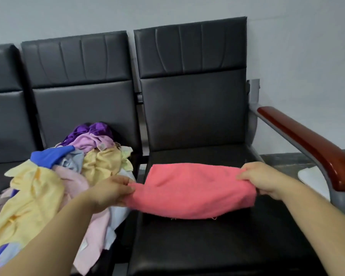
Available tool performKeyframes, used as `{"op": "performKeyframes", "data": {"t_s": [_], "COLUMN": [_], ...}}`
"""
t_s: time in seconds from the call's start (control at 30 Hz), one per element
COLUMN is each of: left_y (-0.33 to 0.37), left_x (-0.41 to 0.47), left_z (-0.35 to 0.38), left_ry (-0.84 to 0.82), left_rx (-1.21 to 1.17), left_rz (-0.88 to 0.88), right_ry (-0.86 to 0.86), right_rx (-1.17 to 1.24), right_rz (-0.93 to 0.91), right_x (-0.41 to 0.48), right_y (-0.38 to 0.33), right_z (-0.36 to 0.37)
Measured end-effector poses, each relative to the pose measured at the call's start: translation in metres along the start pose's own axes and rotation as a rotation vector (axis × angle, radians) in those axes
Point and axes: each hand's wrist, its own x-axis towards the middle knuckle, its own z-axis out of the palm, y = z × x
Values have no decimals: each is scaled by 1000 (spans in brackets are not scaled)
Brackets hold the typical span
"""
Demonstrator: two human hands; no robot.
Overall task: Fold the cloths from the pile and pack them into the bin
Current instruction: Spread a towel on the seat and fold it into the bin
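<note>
Fingers [127, 185] of our left hand [110, 191] are pinched tight on the left end of the coral-pink terry cloth [191, 190], and over on the other side our right hand [261, 178] has its fingers [242, 175] curled over the right end. We hold the cloth taut between the two hands, above the black padded chair seat [207, 246]. Its near edge sags in a shallow curve with a shadow under it, clear of the cushion; whether the far edge touches the seat, we cannot tell.

Left of us, the heaped pile of yellow, pink, blue and purple cloths [48, 182] fills the neighbouring seat, its right edge just under our left hand. Bare black cushion runs from the cloth's near edge to the front of the seat.

On the right, the red-brown wooden armrest [307, 140] slopes past our right wrist, near but apart. Beyond it sits a white rounded object [311, 178], partly hidden.
</note>
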Motion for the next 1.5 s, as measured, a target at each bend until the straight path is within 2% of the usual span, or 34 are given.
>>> {"op": "performKeyframes", "data": {"t_s": [0.07,0.17,0.33,0.43,0.53,0.67,0.87,1.13,1.3,1.4,1.5], "left_y": [-9,-12,-23,-24,-31,-40,-42,-51,-48,-42,-30], "left_x": [-3,4,20,28,41,54,64,69,64,58,51], "left_z": [1,4,20,31,37,44,56,64,66,70,85], "left_ry": [-100,-10,23,105,171,250,366,434,510,567,507], "left_rx": [89,72,32,38,98,316,504,632,592,661,689], "left_rz": [-116,-117,-130,-105,-69,-2,55,51,22,89,196], "right_ry": [-114,-180,-171,-142,-94,27,61,96,204,277,246], "right_rx": [10,26,-29,-41,-109,-278,-527,-615,-646,-718,-658], "right_rz": [94,183,238,232,201,126,61,38,5,-47,-170], "right_x": [1,0,9,19,28,37,40,39,31,23,17], "right_y": [6,10,17,21,22,26,27,35,37,33,23], "right_z": [4,10,16,18,21,27,36,43,45,48,53]}}
